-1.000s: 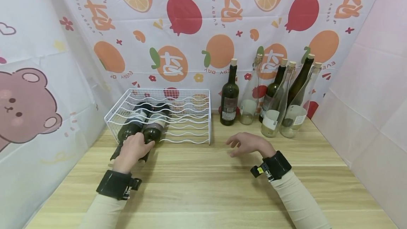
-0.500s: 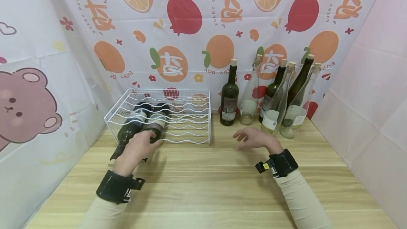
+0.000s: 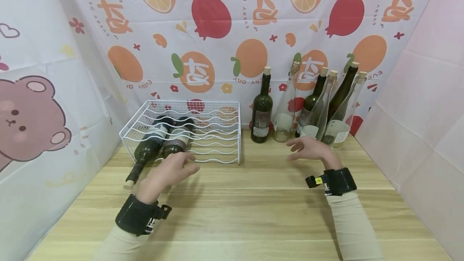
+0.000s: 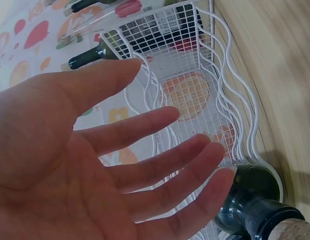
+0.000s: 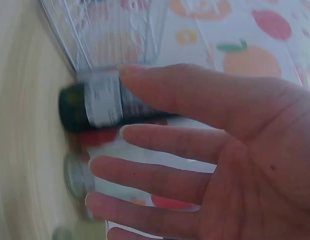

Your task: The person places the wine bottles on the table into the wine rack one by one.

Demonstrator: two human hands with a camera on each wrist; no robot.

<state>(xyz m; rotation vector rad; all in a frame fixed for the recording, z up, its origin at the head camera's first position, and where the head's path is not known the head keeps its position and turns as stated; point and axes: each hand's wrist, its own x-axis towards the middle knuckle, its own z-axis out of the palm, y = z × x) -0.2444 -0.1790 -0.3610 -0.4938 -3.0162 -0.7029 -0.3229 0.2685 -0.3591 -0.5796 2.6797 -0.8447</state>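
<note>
Two dark wine bottles lie side by side at the left of a white wire rack (image 3: 214,160). The left bottle (image 3: 145,148) points its corked neck out over the table. My left hand (image 3: 168,174), fingers spread and holding nothing, hovers before the second bottle (image 3: 175,144) and hides its neck; a corked bottle (image 4: 257,200) shows beyond its fingertips in the left wrist view. My right hand (image 3: 311,148), also bare, is in front of the standing bottles, nearest a clear bottle (image 3: 320,112) whose base it covers. An upright dark bottle (image 5: 75,107) appears past its thumb in the right wrist view.
Several corked bottles stand at the back right: a dark green bottle (image 3: 262,112) beside the rack, a clear bottle (image 3: 284,120), and more dark and clear ones bunched toward the right wall. Printed cloth (image 3: 224,63) hangs behind and at both sides of the wooden table (image 3: 235,212).
My left hand has come off the lying bottles and moved right. My right hand has moved right and further back, toward the standing bottles. The bottles and rack stay put.
</note>
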